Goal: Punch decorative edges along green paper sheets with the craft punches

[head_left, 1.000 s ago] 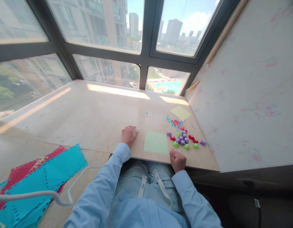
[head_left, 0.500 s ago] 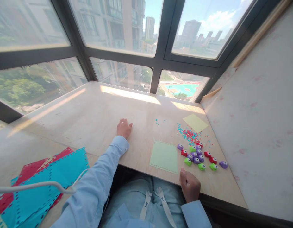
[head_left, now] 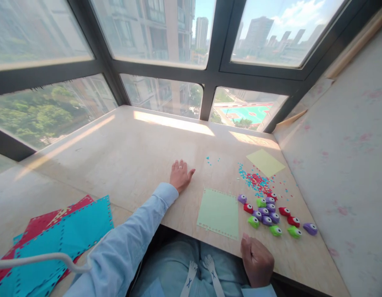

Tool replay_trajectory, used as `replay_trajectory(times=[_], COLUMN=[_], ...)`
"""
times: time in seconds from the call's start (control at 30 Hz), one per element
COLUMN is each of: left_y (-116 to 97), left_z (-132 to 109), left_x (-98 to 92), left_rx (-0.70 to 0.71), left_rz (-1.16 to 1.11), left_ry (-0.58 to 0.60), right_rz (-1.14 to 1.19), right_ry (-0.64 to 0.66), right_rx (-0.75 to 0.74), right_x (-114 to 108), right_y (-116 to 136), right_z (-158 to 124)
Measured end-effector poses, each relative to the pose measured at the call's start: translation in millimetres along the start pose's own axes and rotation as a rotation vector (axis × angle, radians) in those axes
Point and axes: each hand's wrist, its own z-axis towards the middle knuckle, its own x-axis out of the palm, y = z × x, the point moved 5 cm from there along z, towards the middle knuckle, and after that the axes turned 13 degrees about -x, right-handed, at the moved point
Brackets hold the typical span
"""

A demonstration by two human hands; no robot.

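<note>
My left hand (head_left: 181, 176) lies flat on the pale wooden tabletop, fingers stretched forward and a ring on one of them. It touches only the table, just behind and left of the pale green paper (head_left: 218, 213), which has punched holes along its edges. My right hand (head_left: 257, 260) is a closed fist at the table's front edge, and nothing shows in it. Beyond the fist stand several small purple, green and red craft punches (head_left: 266, 211) with eye-like tops. Red and blue paper confetti (head_left: 257, 181) is scattered behind them, with a few blue bits (head_left: 209, 160) farther left.
A plain yellow paper (head_left: 265, 163) lies at the back right. On the left, punched blue sheets (head_left: 62, 243) overlap red ones (head_left: 38, 225), and a white cable (head_left: 33, 260) crosses them. Windows border the back; a papered wall (head_left: 342, 181) closes off the right.
My left hand has moved right across the table toward the green paper, its fingers spread a little more. My right fist stays at the table edge. The camera view has shifted slightly.
</note>
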Motion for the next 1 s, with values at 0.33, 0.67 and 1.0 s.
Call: replay_trajectory(times=[0.33, 0.67, 1.0], left_y=[-47, 37, -46], left_z=[24, 22, 20], left_x=[-5.3, -35.4, 6.8], left_rx=[-0.005, -0.277, -0.017], left_rz=[-0.502, -0.442, -0.609], left_ry=[-0.087, -0.196, -0.007], right_rz=[0.041, 0.069, 0.1], right_ry=[0.041, 0.031, 0.049], right_rx=[-0.017, 0.023, 0.04], right_x=[-2, 1, -3], right_y=[2, -1, 1], right_z=[3, -1, 7])
